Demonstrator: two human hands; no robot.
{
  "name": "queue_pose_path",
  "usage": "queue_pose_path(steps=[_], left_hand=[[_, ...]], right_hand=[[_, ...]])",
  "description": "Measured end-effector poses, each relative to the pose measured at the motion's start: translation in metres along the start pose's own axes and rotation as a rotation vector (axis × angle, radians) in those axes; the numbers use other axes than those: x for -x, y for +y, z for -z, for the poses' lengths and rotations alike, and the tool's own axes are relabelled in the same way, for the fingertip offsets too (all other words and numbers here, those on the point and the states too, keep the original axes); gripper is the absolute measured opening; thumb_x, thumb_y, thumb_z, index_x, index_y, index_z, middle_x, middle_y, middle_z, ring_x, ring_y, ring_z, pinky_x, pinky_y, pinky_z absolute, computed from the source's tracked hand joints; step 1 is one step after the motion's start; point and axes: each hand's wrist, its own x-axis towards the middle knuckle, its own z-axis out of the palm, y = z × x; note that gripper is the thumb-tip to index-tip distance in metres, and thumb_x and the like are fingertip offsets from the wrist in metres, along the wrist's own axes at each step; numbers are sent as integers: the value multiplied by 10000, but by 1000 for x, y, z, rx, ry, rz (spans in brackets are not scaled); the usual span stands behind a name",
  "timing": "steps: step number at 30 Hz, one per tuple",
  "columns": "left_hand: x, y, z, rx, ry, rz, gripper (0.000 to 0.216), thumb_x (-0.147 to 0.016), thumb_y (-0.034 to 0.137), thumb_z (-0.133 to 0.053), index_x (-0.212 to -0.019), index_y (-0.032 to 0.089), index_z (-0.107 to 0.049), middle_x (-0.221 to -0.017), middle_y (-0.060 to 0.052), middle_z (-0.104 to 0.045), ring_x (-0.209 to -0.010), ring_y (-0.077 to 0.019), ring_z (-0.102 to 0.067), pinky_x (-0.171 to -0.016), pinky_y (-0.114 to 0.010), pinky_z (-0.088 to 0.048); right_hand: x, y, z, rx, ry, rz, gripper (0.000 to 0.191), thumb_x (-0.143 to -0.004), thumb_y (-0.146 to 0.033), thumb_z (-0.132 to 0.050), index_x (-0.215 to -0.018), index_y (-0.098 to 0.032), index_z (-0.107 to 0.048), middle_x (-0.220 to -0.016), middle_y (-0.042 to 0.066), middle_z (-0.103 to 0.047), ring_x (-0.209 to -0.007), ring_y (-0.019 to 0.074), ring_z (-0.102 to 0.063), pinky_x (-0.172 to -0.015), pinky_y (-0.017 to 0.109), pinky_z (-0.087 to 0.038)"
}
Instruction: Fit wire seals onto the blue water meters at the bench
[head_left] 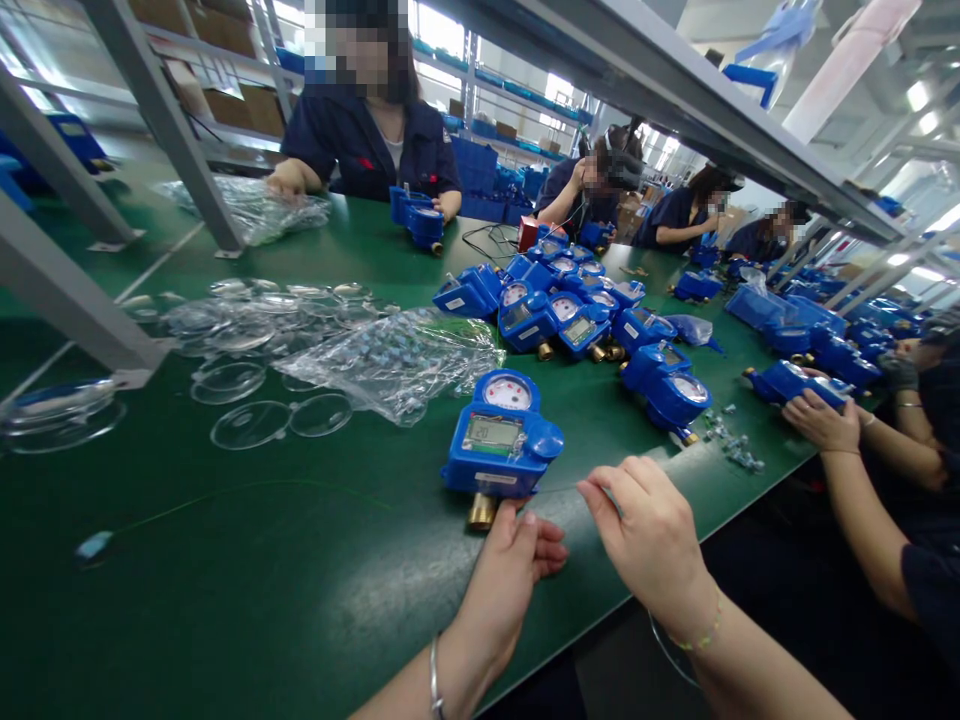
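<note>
Pinching, fingertips together, my right hand (641, 535) seems to hold a thin strand (559, 489) taut, knuckles uppermost. My left hand (506, 580), loosely curled, apparently steadies the blue meter (495, 440) just beyond its fingertips; whether it clamps, I cannot tell. Farther past those fingers, more meters (581, 330) lie heaped.

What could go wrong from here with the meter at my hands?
The right hand seems to pinch a thin strand; a hard tug might shift the meter by the left hand. The piled meters could slide if bumped. The small parts lying loose near the table edge might get knocked off.
</note>
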Motion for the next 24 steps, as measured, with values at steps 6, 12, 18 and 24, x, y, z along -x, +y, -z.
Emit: queue_pose_path(steps=[6, 12, 18, 24], left_hand=[[0, 1, 0, -9, -2, -13, 282, -840, 349, -475, -1071, 203, -406, -800, -23, -593, -657, -131, -584, -661, -293, -469], [-3, -1, -2, -82, 27, -42, 235, -839, 385, -455, -978, 196, -452, -693, 7, -569, -553, -106, -548, -554, -225, -436], [7, 12, 5, -680, 92, -19, 235, -838, 368, -378, -699, 214, -488, -452, 43, -448, -342, -117, -385, -381, -217, -249], [36, 34, 34, -1258, 87, -214, 206, -712, 256, -527, -514, 205, -548, -473, -32, -515, -433, -173, -449, -553, -320, -310]], right_hand=[[-4, -1, -10, 38, -10, 30, 164, -883, -253, -478, -779, -186, -585, -691, 38, -528, -703, 185, -476, -673, 313, -375], [-2, -7, -33, 28, -82, 77, 183, -879, -227, -462, -739, -186, -573, -679, 34, -516, -695, 183, -479, -659, 301, -388], [9, 3, -33, -270, -227, 3, 266, -850, -127, -432, -1096, -173, -522, -863, 52, -586, -802, 180, -525, -744, 318, -440], [38, 17, -42, -611, -225, -253, 263, -813, -175, -490, -1072, -190, -532, -736, -5, -570, -701, 145, -549, -700, 289, -465]])
